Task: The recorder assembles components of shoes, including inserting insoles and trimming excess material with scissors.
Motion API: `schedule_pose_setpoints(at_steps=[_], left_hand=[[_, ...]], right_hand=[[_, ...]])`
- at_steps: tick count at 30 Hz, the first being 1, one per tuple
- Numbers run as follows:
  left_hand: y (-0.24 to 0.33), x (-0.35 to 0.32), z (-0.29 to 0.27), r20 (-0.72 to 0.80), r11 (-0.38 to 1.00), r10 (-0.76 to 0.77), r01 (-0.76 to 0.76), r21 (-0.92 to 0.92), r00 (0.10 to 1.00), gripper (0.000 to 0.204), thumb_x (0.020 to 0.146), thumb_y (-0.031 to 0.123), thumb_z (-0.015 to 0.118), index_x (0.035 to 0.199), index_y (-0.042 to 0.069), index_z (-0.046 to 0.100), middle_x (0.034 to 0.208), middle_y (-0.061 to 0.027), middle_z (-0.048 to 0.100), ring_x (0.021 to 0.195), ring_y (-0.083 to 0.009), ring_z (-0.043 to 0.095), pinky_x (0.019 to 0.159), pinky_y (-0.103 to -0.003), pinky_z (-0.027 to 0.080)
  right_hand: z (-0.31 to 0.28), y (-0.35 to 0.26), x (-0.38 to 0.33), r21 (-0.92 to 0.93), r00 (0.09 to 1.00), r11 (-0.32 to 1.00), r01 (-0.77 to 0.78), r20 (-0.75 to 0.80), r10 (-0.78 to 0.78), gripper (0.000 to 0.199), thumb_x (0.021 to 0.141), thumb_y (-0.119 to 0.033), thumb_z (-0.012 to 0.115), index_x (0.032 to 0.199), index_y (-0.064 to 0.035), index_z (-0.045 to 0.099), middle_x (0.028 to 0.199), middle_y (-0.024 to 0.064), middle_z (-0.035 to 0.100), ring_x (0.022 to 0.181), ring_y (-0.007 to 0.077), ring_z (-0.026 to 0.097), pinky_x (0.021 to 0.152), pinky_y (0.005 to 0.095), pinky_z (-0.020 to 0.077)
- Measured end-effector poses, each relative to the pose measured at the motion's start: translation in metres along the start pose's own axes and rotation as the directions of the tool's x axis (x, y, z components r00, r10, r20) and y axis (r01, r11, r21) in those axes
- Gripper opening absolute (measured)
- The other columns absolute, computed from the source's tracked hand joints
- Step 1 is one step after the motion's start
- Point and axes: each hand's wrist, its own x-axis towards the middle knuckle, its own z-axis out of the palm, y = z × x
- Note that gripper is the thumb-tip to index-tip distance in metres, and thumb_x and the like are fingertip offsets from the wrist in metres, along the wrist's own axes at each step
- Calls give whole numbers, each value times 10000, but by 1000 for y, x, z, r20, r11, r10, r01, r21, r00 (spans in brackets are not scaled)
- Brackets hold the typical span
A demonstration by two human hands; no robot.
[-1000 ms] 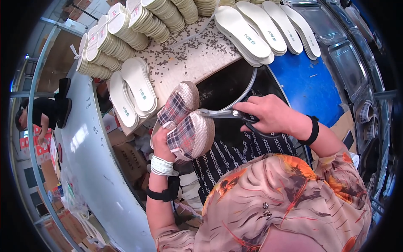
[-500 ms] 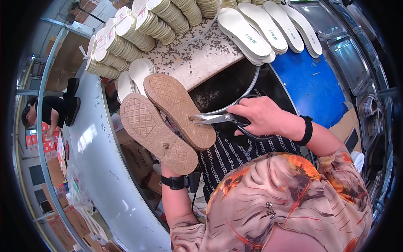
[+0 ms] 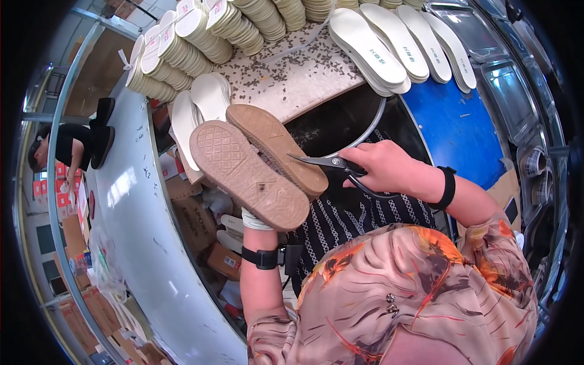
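Note:
A pair of tan shoes is held up soles outward: the nearer shoe (image 3: 246, 167) overlaps the farther shoe (image 3: 264, 131). Only the white-covered edge of my left hand (image 3: 257, 221) shows beneath them; its fingers are hidden behind the shoes it supports. My right hand (image 3: 384, 165) is closed round the black handles of a pair of scissors (image 3: 316, 160). The scissor blades look closed, and their tip is at the edge of the farther sole. A small dark mark sits in the nearer sole.
Bundled stacks of cream insoles (image 3: 201, 30) line the back of the worktable (image 3: 277, 94), which is strewn with dark scraps. White insoles (image 3: 374, 52) lie to the right by a blue surface (image 3: 453, 131). A long pale bench (image 3: 131, 201) runs along the left; beyond it a person (image 3: 70, 149) works.
The shoes have shifted right and tilted, and the left wrist has moved with them. The scissor blades have closed and withdrawn from the middle of the farther sole to its edge.

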Motion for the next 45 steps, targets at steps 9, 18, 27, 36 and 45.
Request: schedule_pose_setpoints(at_steps=[9,18,27,36,45], left_hand=[[-4,43,18,45,991,87,-81,-106,995,640,872,548,373,1310,85,320,1256,-143,447,1118,-282,464,922,-416,422],[-1,62,44,-56,808,368,-289,513,928,462,864,412,461,1141,44,483,1093,-182,542,942,-319,541,834,-432,441],[-2,92,91,72,-447,375,112,887,924,379,801,243,572,1065,-15,490,993,-234,550,910,-388,539,785,-440,440],[95,-7,50,171,-313,418,-35,949,893,310,797,145,585,1062,-12,552,921,-171,623,773,-271,624,696,-336,490],[215,28,24,149,-281,453,-18,960,879,310,825,157,583,1067,-35,564,888,-125,643,673,-172,630,590,-279,500]], right_hand=[[-14,-5,21,32,978,977,210,10,-211,468,686,-384,690,1021,-83,566,704,105,561,631,305,590,559,389,471],[-13,24,-43,524,939,816,-242,-86,334,362,715,-225,717,995,-38,583,620,66,537,505,162,509,489,288,412],[-64,172,-197,149,214,306,-940,-441,872,464,705,-329,675,1023,-5,575,813,202,636,761,312,631,666,373,493],[-111,143,-114,-303,377,291,-908,-286,881,456,712,-268,635,1094,-30,564,1032,200,601,961,329,580,806,391,472],[-130,-36,204,72,876,952,-296,418,241,410,758,-234,649,1101,-29,557,778,104,635,613,141,590,593,277,484]])
